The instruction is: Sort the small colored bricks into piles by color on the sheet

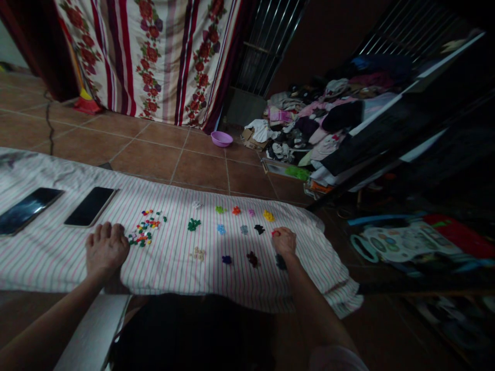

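My right hand [285, 240] is low over the striped cloth, its fingers pinched together at a few small red pieces [276, 233]. What lies between the fingertips is hidden. A dark grey-blue heap [280, 262] is partly under my right wrist. My left hand [105, 247] rests on the cloth, fingers a little bent and apart, holding nothing visible. Just right of it lies a scattered mix of coloured pieces [149, 224]. Small single-colour heaps form rows between the hands, including yellow [268, 215], black [259, 229], brown [252, 258], dark green [194, 224] and cream [198, 253].
Two phones [91, 206] lie on the striped cloth [174, 273] at the left. Beyond it, a purple basin [221, 138] sits on the tiled floor before a floral curtain [154, 56]. Clothes [309, 118] are heaped at the back right.
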`<state>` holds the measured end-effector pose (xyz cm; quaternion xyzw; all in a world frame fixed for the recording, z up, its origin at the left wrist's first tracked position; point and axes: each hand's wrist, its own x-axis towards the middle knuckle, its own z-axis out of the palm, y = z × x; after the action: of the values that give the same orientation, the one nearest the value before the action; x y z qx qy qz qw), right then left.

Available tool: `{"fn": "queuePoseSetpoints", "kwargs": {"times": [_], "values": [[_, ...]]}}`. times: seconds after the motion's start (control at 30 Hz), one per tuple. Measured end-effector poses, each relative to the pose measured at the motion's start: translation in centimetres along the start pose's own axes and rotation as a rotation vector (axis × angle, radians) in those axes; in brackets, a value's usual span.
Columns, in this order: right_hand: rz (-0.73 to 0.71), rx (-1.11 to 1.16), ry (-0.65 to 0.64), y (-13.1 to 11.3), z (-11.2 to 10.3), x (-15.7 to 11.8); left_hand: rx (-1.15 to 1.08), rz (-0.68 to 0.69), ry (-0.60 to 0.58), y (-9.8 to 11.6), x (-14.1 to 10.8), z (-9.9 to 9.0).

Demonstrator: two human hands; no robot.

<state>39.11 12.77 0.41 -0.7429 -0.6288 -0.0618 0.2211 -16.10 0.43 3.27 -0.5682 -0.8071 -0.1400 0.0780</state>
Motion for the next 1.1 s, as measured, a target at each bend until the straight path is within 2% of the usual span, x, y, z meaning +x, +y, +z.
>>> {"fn": "queuePoseSetpoints", "kwargs": {"times": [0.33,0.7,0.87,1.1], "values": [[-0.028,-0.03,-0.003,0.1,-0.1,-0.2,0.04,-0.002,0.034,0.3,-0.2,0.0],[-0.16,0.102,0.107,-3.3,-0.5,-2.4,0.044,-0.037,-0.021,-0.3,0.1,0.9],[-0.276,0.167,0.103,-6.4,-0.3,-3.5,0.008,-0.059,0.0,-0.7,0.2,1.7],[-0.433,0.324,0.041,-14.1,0.6,-6.1,0.007,-0.047,0.021,-0.7,0.3,1.6]]}}
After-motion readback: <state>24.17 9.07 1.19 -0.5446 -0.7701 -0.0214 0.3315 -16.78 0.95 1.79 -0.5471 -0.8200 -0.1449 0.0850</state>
